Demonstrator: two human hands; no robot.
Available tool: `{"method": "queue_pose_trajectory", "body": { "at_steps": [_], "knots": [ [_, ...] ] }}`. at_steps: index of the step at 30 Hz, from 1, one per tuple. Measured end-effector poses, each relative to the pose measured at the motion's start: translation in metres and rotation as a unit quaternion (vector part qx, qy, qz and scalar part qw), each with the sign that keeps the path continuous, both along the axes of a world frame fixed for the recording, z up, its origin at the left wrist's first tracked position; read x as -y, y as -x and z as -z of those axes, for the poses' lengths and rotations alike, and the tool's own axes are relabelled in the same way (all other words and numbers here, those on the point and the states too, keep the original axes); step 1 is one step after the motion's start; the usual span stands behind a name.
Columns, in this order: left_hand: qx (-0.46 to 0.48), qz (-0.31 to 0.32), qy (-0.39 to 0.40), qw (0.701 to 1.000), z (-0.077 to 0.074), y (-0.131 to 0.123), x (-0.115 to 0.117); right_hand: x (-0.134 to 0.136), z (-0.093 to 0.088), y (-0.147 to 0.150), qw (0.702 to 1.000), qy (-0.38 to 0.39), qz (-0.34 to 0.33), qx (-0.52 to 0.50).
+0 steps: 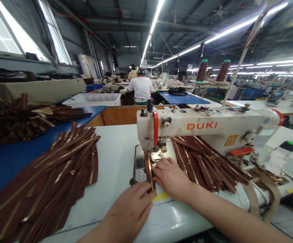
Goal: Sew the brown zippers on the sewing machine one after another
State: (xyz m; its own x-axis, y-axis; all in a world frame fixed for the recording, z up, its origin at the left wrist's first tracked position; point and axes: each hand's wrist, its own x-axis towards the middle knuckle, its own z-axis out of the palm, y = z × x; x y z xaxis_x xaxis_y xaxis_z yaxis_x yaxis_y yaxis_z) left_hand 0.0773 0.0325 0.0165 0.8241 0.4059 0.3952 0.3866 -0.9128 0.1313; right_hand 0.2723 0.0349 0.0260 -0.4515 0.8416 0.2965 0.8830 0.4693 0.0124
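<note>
The brown zipper strip point(150, 167) lay just below the centre of the frame, its upper end under the needle area of the sewing machine point(179, 123). My left hand point(129, 211) had its fingers together on the strip's lower end; I couldn't tell whether they pinched it. My right hand point(173, 177) rested at its right edge, fingers bent and close together, grip unclear. More brown zippers point(204, 163) fanned out at right of centre, and a larger heap point(57, 175) filled the lower left. A person in a white shirt point(140, 87) sat at upper centre.
</note>
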Motion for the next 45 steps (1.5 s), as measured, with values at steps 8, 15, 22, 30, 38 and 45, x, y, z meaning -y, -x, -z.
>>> {"method": "queue_pose_trajectory", "body": {
  "at_steps": [8, 15, 22, 30, 38, 45],
  "knots": [
    [-0.01, -0.021, -0.007, 1.0, -0.001, -0.005, -0.02, -0.018, 0.003, -0.005, 0.999, -0.009, -0.041, 0.026],
    [-0.014, -0.043, -0.016, 0.999, 0.0, -0.015, -0.041, -0.024, 0.005, -0.006, 0.999, -0.024, -0.036, 0.004],
    [-0.014, -0.065, -0.03, 0.997, 0.001, -0.02, -0.057, -0.027, 0.011, -0.006, 0.999, -0.029, -0.023, -0.019],
    [-0.011, -0.073, -0.056, 0.996, 0.013, -0.012, -0.057, -0.026, 0.014, -0.008, 0.998, -0.027, -0.03, -0.044],
    [-0.021, -0.1, -0.066, 0.993, 0.02, -0.006, -0.053, -0.019, 0.011, -0.008, 0.998, -0.007, -0.032, -0.048],
    [-0.04, -0.105, -0.063, 0.992, 0.015, -0.011, -0.065, -0.022, 0.011, -0.006, 0.999, -0.014, -0.018, -0.036]
  ]
}}
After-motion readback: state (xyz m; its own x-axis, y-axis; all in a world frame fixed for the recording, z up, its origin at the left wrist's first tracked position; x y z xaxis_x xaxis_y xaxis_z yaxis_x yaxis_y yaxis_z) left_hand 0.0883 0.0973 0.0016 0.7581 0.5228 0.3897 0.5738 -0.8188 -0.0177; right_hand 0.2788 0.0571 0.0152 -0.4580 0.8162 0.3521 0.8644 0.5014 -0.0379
